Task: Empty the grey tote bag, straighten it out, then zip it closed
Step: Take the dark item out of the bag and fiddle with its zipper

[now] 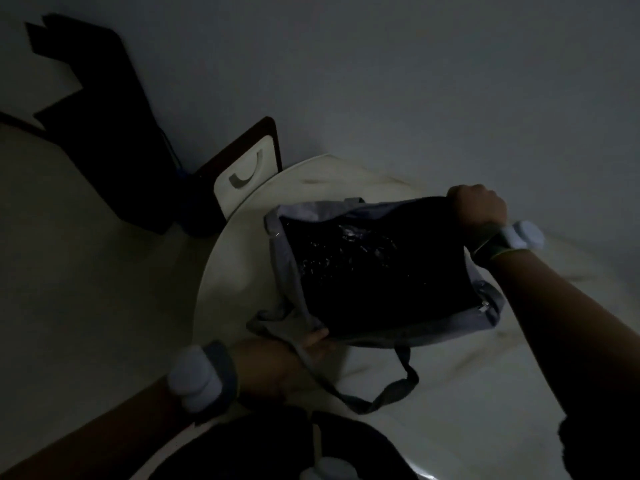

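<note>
Dim room, round white table bearing grey tote bag. Right hand fisting far rim, left hand pinching near rim, spreading mouth. Crinkly dark contents lying inside. Advice: keep one rim anchored, free other hand for lifting contents out.

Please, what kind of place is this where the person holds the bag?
Probably a dim room in a home, though I cannot be sure. A round white table stands on a pale floor, and a dark-framed chair is pushed against it. The grey tote bag lies open on the table.
</note>
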`<state>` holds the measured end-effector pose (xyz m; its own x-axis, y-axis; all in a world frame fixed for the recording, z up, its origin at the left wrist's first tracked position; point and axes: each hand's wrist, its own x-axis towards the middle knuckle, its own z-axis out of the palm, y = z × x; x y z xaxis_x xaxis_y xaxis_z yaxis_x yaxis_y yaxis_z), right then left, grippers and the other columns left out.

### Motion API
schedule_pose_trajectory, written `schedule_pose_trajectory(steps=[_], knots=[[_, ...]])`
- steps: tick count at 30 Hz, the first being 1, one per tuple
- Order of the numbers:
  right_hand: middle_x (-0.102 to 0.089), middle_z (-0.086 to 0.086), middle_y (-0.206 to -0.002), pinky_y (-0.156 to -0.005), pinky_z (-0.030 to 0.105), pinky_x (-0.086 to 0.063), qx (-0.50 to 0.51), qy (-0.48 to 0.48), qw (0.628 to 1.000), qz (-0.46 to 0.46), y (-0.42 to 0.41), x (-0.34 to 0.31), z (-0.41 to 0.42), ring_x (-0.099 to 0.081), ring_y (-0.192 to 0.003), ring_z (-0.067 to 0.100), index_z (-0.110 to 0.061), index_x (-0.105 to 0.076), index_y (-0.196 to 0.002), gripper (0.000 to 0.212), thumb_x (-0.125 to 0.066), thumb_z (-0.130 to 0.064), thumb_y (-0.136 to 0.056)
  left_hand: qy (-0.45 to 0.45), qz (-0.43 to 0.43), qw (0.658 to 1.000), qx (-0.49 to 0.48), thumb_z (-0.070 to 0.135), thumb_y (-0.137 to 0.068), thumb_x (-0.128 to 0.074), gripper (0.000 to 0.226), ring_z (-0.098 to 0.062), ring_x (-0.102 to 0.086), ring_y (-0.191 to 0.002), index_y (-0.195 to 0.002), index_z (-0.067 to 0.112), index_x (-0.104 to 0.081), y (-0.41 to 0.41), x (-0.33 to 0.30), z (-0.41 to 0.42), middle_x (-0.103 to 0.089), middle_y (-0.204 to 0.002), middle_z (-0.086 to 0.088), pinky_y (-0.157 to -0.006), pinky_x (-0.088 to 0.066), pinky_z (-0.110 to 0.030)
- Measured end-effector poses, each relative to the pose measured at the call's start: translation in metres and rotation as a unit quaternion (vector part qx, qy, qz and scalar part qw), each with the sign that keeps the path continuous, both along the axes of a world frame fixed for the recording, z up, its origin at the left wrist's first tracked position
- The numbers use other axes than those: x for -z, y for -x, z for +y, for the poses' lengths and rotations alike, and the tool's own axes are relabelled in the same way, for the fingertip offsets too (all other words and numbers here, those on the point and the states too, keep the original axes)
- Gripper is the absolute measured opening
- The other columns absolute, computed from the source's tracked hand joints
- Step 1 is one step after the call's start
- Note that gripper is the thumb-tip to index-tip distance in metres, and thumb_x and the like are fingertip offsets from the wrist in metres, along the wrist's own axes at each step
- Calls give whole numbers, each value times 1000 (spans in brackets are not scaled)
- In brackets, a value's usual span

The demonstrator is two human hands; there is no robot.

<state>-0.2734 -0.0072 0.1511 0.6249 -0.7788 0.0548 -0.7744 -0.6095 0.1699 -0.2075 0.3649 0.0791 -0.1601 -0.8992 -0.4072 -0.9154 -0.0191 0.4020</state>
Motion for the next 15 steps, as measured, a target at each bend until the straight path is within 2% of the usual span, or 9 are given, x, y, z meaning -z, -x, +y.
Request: schedule_pose_trajectory(steps=[1,3,5,8,10,11,12,13,15], knots=[[-55,16,-71,-64,34,-39,-8,1,1000,-2,-3,0,1,-61,-73,34,2,-65,-83,20,-50,-8,-92,-42,-25,999,5,35,-90,-54,59,-24,-34,-135,-142,16,-34,-2,-15,0,-33,-151,-7,-109,-30,-32],[-48,13,-63,-63,34,-40,-18,16,1000,7,-5,-3,7,-56,-67,31,1,-61,-77,20,-50,-8,-92,-67,-103,992,5,30,-88,-56,35,-32,-54,-113,-116,9,-59,-1,-46,-11,-59,-123,-14,-90,-43,-33],[-39,9,-58,-64,33,-43,-36,22,999,19,-6,-6,13,-51,-62,28,0,-57,-72,18,-51,-5,-89,-3,-169,986,-2,30,-87,-53,28,-37,-61,-93,-94,5,-64,5,-73,-33,-65,-99,-18,-71,-44,-33],[-59,16,-73,-70,34,-45,-25,27,999,-5,-7,-7,16,-63,-74,33,0,-65,-81,16,-52,-8,-87,127,-146,979,-58,45,-88,-52,38,-36,-59,-94,-103,10,-60,15,-74,-76,-62,-103,-14,-74,-48,-37],[-67,18,-94,-73,34,-45,-7,-25,1000,11,6,-6,13,-66,-89,35,-4,-68,-91,18,-53,-14,-91,78,-149,985,-33,58,-80,-57,59,-33,-54,-102,-118,13,-52,23,-52,-98,-57,-113,-11,-83,-44,-41],[-67,16,-96,-73,34,-45,-7,-55,997,45,18,-2,12,-66,-91,33,-6,-67,-91,20,-52,-19,-93,39,-169,985,-8,60,-76,-61,66,-33,-53,-104,-120,13,-51,28,-32,-104,-57,-115,-10,-87,-41,-43],[-66,13,-91,-72,34,-45,-22,-79,994,74,34,5,14,-65,-87,31,-9,-65,-83,25,-49,-23,-96,22,-190,981,11,55,-76,-63,61,-32,-54,-104,-118,12,-53,35,-16,-106,-59,-113,-11,-90,-38,-44],[-63,10,-83,-70,33,-44,-28,-89,990,102,49,13,17,-63,-80,28,-11,-60,-74,32,-47,-26,-98,25,-203,979,19,42,-79,-61,46,-32,-55,-104,-113,11,-57,38,-4,-108,-62,-110,-11,-92,-35,-44],[-66,9,-84,-68,32,-43,-12,-70,993,93,71,18,18,-65,-80,29,-9,-63,-76,33,-46,-26,-98,63,-214,975,15,23,-84,-54,23,-31,-60,-101,-103,13,-64,34,-2,-112,-67,-104,-10,-88,-37,-39]])
